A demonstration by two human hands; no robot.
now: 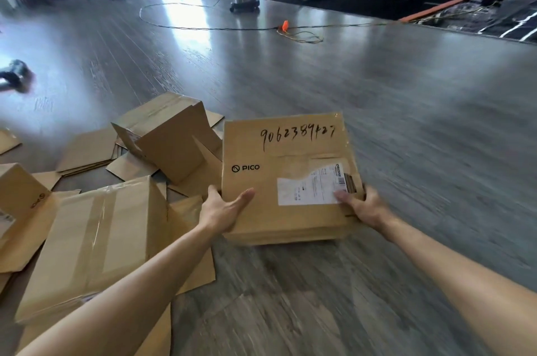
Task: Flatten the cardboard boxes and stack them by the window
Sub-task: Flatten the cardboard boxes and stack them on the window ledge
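Both hands, left hand (225, 212) and right hand (361, 206), grip the flattened stack (286, 181) between them; loose lower sheets could slide out if tilted.

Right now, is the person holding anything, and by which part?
Yes: a stack of flattened cardboard boxes, gripped at its near corners. The left hand holds the near-left corner, the right hand the near-right corner.
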